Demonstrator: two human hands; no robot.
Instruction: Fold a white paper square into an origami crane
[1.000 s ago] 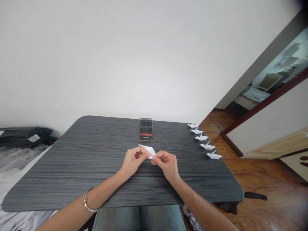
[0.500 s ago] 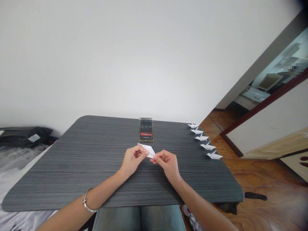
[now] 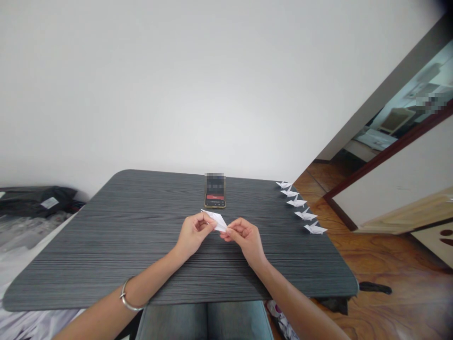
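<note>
A small folded piece of white paper (image 3: 218, 220), long and pointed, is held between both hands above the dark table (image 3: 116, 245). My left hand (image 3: 194, 233) pinches its left side between thumb and fingers, and a sharp tip sticks out past them. With thumb and forefinger, my right hand (image 3: 245, 238) grips the right end; its other fingers are curled. Parts of the paper are hidden behind the fingers. Just beyond the hands a phone (image 3: 215, 191) stands near the wall, its screen partly blurred.
Several white folded paper cranes (image 3: 296, 202) stand in a row along the table's right edge. A black plastic package (image 3: 35, 199) lies beyond the left edge. The white wall (image 3: 212, 94) rises behind the table, and wooden floor (image 3: 382, 264) shows at right.
Both hands and the paper have shifted very slightly up and left. The grip of each hand looks the same.
</note>
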